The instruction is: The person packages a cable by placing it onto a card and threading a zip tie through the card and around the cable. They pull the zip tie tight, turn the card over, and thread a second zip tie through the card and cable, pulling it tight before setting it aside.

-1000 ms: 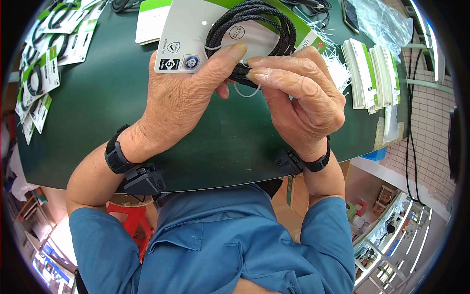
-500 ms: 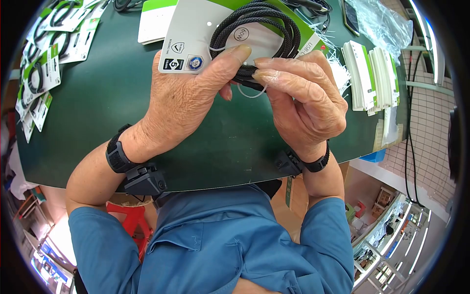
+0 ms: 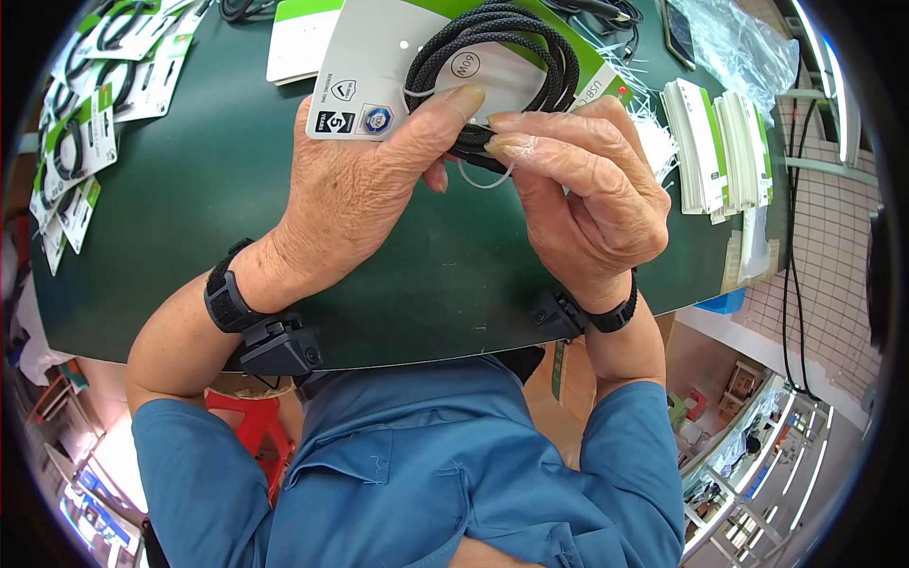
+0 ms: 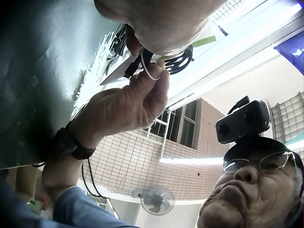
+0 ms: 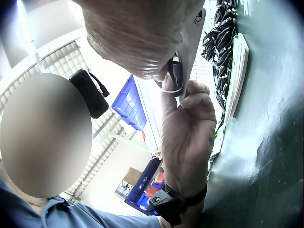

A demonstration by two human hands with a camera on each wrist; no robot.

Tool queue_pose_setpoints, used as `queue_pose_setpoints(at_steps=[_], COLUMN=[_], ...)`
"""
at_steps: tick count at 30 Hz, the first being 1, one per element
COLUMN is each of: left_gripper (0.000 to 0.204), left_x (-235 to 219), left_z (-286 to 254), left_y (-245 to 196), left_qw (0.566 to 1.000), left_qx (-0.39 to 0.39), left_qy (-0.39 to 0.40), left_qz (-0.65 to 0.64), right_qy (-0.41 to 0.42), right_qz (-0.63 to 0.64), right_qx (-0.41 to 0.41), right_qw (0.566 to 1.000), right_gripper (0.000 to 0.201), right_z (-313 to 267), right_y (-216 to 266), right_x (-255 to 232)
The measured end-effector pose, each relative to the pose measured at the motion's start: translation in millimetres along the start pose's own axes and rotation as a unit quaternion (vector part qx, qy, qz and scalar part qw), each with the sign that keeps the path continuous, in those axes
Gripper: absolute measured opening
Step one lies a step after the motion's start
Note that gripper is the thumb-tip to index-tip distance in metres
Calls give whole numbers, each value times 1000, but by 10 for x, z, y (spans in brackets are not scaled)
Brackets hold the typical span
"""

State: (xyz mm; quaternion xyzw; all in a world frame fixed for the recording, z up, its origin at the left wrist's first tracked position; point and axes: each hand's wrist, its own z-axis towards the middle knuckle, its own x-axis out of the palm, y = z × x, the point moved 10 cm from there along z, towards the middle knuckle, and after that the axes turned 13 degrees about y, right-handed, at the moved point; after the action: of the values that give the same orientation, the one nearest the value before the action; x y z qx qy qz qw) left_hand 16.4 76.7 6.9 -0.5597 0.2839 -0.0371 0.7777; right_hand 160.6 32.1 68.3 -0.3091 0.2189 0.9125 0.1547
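Observation:
A coiled black braided cable lies against a white and green cardboard package card marked 60W. My left hand grips card and coil at the lower edge, thumb in front, its other fingers mostly hidden behind. With thumb and fingertips, my right hand pinches a thin white cable tie at the coil's bottom. The tie hangs in a small loop below the cable; the left wrist view shows this white loop at the right fingertips too.
Finished-looking cards with black cables lie at the left of the green table. Stacked cards stand at right, near loose white ties. A phone and clear plastic bag sit at the back right.
Card, cable and both hands have shifted slightly right since a second ago. Over the last half second they stay almost still, with the right fingers keeping hold of the cable tie.

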Motion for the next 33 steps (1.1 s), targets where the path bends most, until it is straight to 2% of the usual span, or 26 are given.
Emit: queue_pose_setpoints(at_steps=[5,6,7,33], left_gripper=[39,28,27,21], left_x=[-17,-14,2,6], left_z=[-4,-7,-9,-24], left_y=[8,67,121,116], left_qw=[1000,998,994,993], left_qx=[5,-10,-25,-25], left_qy=[-8,1,10,-4], left_qz=[-6,-57,-106,-115], right_qy=[-3,-3,-3,-4], right_qz=[4,4,4,8], right_qx=[6,6,6,10], right_qw=[1000,1000,1000,1000], right_gripper=[32,33,33,30], right_z=[-6,-8,-9,3], right_y=[-12,-14,-15,-23], right_x=[6,8,9,22])
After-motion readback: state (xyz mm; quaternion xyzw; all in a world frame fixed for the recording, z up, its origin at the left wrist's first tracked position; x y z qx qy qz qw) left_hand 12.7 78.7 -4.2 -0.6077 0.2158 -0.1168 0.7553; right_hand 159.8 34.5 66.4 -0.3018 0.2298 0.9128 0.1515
